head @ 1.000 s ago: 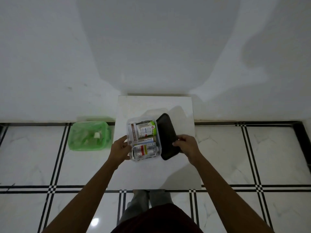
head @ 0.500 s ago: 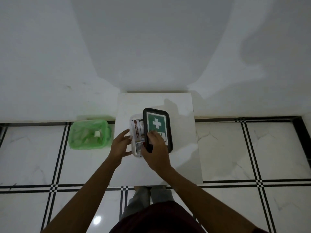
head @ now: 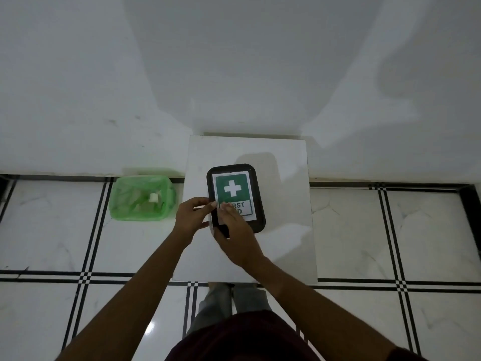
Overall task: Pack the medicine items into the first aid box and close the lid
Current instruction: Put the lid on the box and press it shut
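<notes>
The first aid box (head: 256, 204) lies on the small white table (head: 283, 246). Its black lid, with a green label and white cross (head: 232, 188), now lies flat over the box, so the medicine items inside are hidden. My left hand (head: 194, 217) holds the box's left edge with thumb and fingers. My right hand (head: 235, 233) rests on the near left corner of the lid, fingers pressed flat over part of the label.
A bin lined with a green bag (head: 141, 201) stands on the tiled floor left of the table, with a small white scrap inside. A white wall rises just behind the table. My legs and feet (head: 229, 300) show under the table's near edge.
The lid swung from open on the right side over to lie flat on the box. My right hand came across with it; the medicines are now covered.
</notes>
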Demonstrator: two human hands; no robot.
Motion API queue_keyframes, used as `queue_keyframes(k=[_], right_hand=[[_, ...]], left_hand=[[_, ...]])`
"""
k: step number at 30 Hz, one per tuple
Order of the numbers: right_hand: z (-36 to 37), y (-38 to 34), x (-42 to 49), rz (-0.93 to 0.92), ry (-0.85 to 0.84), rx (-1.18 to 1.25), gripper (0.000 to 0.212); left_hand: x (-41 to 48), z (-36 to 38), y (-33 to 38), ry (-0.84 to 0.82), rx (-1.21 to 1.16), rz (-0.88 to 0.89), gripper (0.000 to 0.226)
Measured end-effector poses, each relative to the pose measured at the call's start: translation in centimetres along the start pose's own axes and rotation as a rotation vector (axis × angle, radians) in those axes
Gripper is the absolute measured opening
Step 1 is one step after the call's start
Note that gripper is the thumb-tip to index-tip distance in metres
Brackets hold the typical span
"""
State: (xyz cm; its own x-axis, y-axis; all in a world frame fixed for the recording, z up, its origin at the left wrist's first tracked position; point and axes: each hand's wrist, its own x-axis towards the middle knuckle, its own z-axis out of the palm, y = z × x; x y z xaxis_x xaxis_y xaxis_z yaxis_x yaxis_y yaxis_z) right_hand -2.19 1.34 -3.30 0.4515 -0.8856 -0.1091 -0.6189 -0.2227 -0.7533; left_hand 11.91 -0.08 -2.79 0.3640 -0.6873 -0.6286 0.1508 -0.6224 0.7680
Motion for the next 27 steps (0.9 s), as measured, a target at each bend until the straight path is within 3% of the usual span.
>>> queue_keyframes(k=[5, 8, 12, 17, 22, 27], right_hand=[[-4.6, 1.9, 1.3, 0.318, 0.366, -0.018, 0.031], [-5.7, 3.7, 2.0, 0.485, 0.235, 0.013, 0.031], [-5.6, 3.9, 2.1, 0.463, 0.132, 0.02, 0.023], [-5.8, 3.7, 2.2, 0.468, 0.138, 0.002, 0.025], [-6.5, 4.1, 2.5, 0.482, 0.059, 0.019, 0.032], [-6.7, 4.6, 2.1, 0.582, -0.036, 0.117, 0.033]], left_hand=[[0.7, -0.4, 0.5, -0.014, 0.211, 0.11, 0.022], [0.7, -0.6, 0.5, 0.017, 0.397, 0.228, 0.021], [0.3, -0.3, -0.2, 0.095, 0.428, 0.27, 0.021], [-0.6, -0.6, -1.0, 0.154, 0.362, 0.21, 0.022], [-1.6, -0.4, -1.4, 0.111, 0.326, 0.13, 0.027], [-3.1, -0.5, -2.7, 0.112, 0.163, -0.063, 0.024]])
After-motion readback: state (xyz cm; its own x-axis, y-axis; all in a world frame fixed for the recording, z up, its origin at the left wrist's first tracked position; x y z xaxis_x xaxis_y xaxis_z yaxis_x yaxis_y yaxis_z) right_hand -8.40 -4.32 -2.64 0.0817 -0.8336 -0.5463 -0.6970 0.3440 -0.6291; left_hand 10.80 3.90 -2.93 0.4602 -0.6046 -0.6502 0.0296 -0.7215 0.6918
